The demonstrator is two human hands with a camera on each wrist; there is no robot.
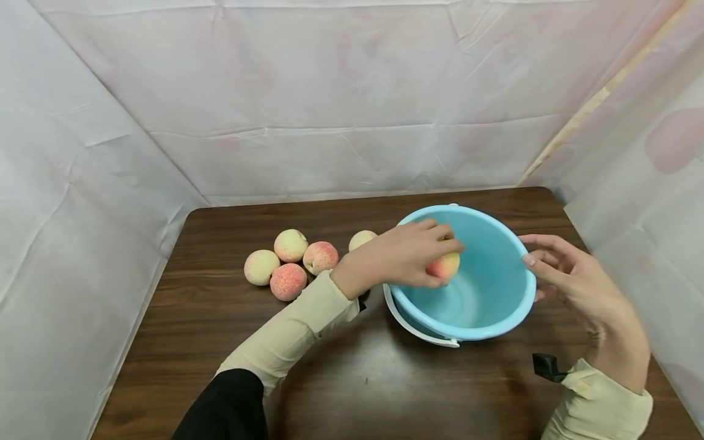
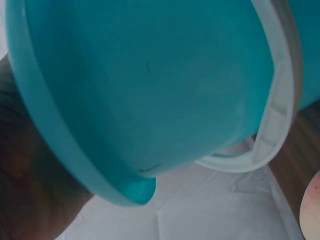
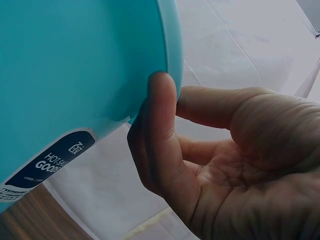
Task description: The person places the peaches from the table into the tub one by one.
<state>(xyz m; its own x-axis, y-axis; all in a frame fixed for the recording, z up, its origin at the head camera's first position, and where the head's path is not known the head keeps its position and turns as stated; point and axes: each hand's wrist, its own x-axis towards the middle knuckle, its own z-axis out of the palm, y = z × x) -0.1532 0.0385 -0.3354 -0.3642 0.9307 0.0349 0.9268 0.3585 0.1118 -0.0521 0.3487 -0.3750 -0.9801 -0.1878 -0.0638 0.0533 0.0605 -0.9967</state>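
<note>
We see a dark, wood-grained table (image 1: 363, 379) bearing a light-blue bucket (image 1: 473, 333). Four peaches (image 1: 288, 282), pale yellow to rosy, sit clustered on the wood well to the bucket's left, while we spot a fifth peach (image 1: 361, 239), partly hidden, nearer the bucket on that same side.

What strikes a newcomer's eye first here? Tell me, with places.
The light-blue bucket, right of centre in the head view, its rim pinched by the right hand. At its mouth, the left hand holds a peach. Four more peaches cluster on the table to the left.
</note>
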